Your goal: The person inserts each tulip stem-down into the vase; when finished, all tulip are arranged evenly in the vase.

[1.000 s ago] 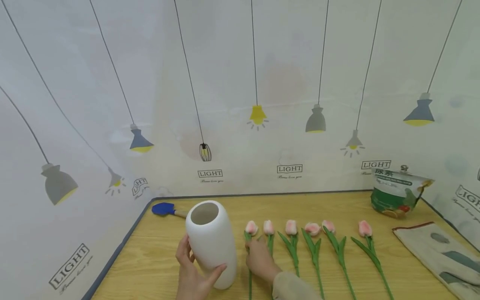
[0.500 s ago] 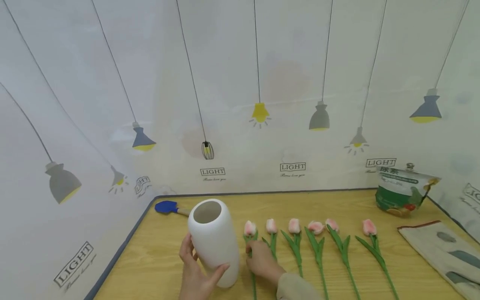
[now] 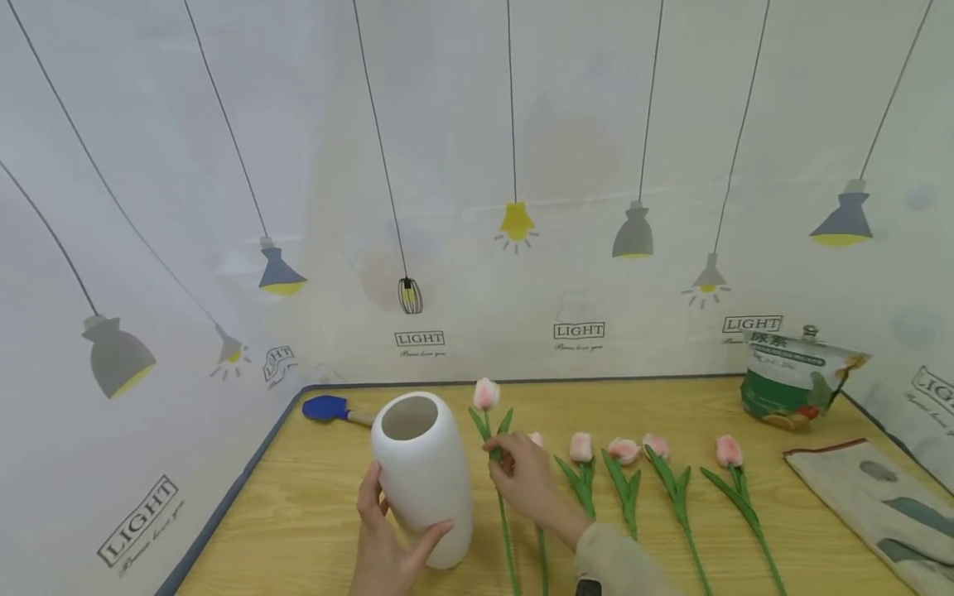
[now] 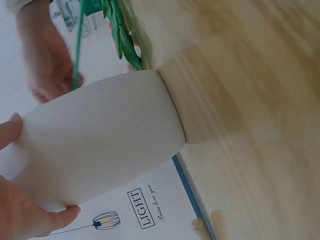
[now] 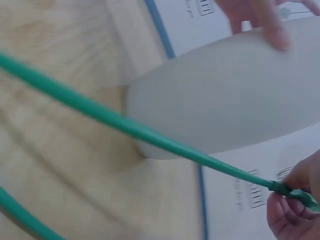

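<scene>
A tall white vase [image 3: 426,488] stands on the wooden table, its round mouth facing up. My left hand [image 3: 391,538] grips its lower side, thumb across the front and fingers round the left. Just right of the vase, my right hand [image 3: 532,480] pinches a pink tulip [image 3: 487,395] by the stem below its leaves, and the bloom is raised above the others. In the right wrist view the tulip's green stem [image 5: 150,136] crosses in front of the vase. Several more pink tulips [image 3: 581,448] lie in a row to the right; one is partly covered by my right hand.
A small blue shovel [image 3: 325,407] lies behind the vase at the left. At the back right stands a green and white bag [image 3: 793,385], with a folded patterned cloth [image 3: 857,488] in front of it. A printed wall [image 3: 477,348] borders the table's far edge.
My right hand has lifted the leftmost tulip off the table, and its bloom has risen upward and slightly left. The left hand and the vase stay about where they were.
</scene>
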Demonstrator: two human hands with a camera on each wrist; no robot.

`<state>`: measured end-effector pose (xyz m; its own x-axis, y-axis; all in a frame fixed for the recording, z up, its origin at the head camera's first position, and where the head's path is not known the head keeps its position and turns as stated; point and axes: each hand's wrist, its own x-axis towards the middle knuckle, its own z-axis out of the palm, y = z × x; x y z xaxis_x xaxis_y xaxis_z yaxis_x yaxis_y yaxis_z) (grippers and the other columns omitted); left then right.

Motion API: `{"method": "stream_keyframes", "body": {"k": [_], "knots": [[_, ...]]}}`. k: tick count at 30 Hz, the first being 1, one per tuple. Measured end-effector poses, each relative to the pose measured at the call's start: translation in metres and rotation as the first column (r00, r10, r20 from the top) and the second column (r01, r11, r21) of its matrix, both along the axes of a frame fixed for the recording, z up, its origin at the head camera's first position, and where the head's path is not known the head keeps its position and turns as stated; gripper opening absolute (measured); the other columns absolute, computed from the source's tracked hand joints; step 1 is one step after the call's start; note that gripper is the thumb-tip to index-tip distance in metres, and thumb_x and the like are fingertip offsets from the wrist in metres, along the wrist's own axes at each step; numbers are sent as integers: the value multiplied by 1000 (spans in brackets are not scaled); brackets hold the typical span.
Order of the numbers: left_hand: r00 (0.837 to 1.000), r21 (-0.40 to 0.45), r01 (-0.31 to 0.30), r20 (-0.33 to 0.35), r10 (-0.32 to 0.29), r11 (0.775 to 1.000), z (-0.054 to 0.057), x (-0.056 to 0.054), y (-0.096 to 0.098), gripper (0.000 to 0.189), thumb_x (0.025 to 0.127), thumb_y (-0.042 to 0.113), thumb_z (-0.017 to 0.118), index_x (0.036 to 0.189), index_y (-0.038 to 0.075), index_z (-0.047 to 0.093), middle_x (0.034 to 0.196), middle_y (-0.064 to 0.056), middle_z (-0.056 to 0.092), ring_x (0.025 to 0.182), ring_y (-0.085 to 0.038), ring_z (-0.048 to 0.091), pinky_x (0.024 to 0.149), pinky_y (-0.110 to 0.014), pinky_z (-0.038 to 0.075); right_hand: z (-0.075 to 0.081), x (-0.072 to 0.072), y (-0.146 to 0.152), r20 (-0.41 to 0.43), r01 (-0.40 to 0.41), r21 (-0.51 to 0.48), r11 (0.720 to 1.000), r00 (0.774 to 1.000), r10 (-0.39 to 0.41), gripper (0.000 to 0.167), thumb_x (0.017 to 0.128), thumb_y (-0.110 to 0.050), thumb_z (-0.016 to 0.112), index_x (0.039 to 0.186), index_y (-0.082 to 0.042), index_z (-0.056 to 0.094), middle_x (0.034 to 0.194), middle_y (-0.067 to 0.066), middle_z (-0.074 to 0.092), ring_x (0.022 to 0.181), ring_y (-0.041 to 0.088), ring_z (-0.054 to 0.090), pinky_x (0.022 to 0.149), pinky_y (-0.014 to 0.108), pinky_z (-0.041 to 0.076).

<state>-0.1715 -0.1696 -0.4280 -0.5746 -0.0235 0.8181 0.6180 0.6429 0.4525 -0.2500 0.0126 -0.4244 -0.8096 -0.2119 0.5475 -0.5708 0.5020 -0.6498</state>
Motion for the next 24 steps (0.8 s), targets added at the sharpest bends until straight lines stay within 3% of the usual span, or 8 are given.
{"method": "stream_keyframes", "body": {"k": [6, 9, 11, 14, 18, 22, 24], "knots": [[999, 2, 35, -21, -35, 999, 0, -1, -1, 102, 62, 26, 80, 131, -7, 13, 135, -7, 28, 123, 4, 27, 95, -9, 28, 57, -4, 10, -87, -26, -76, 997, 996, 19, 20, 78, 2, 58, 96, -6, 62, 81, 5, 51, 63, 6, 49, 56, 16, 45], [998, -19, 39, -54, -40, 999, 0, -1, -1, 97, 67, 33, 75, 131, -7, 14, 135, -7, 28, 124, 3, 28, 94, -8, 29, 88, -8, 13, -182, -49, -90, 995, 983, 32, 22, 77, 3, 58, 98, -3, 61, 87, 9, 52, 63, 9, 53, 57, 16, 48], [997, -40, 26, -68, -29, 999, 0, -1, -2, 94, 69, 37, 72, 130, -6, 15, 136, -5, 27, 123, 3, 28, 91, -13, 36, 111, -9, 14, -249, -60, -101, 993, 968, 33, 24, 76, 3, 59, 100, -1, 61, 88, 11, 52, 63, 11, 54, 58, 17, 49], [998, -52, 8, -59, -11, 999, 0, -1, -2, 93, 70, 40, 70, 130, -5, 16, 138, 1, 23, 123, 3, 27, 81, -30, 47, 147, -9, 15, -329, -80, -121, 989, 944, 36, 27, 76, 3, 61, 102, 1, 60, 89, 13, 52, 64, 13, 56, 58, 18, 49], [998, -63, -2, -55, -1, 998, -1, 0, -3, 93, 70, 40, 71, 131, -4, 16, 139, 4, 19, 123, 4, 26, 70, -48, 48, 196, -3, 17, -461, -108, -150, 983, 887, 27, 26, 76, 2, 62, 103, 3, 60, 88, 14, 51, 65, 14, 57, 59, 18, 49], [999, -66, 5, -49, -9, 998, -1, -1, -3, 93, 70, 39, 70, 131, -4, 15, 140, 2, 19, 124, 4, 26, 71, -47, 48, 238, 5, 19, -606, -98, -176, 980, 795, -30, 24, 78, 0, 62, 102, 5, 59, 89, 17, 51, 66, 16, 59, 59, 17, 48], [999, -69, 10, -52, -14, 998, -1, -1, -4, 92, 70, 40, 69, 131, -4, 15, 140, 1, 19, 124, 3, 26, 71, -47, 48, 255, 9, 19, -645, -89, -192, 977, 762, -58, 25, 79, -3, 62, 103, 5, 58, 90, 17, 51, 67, 16, 60, 61, 18, 49]]}}
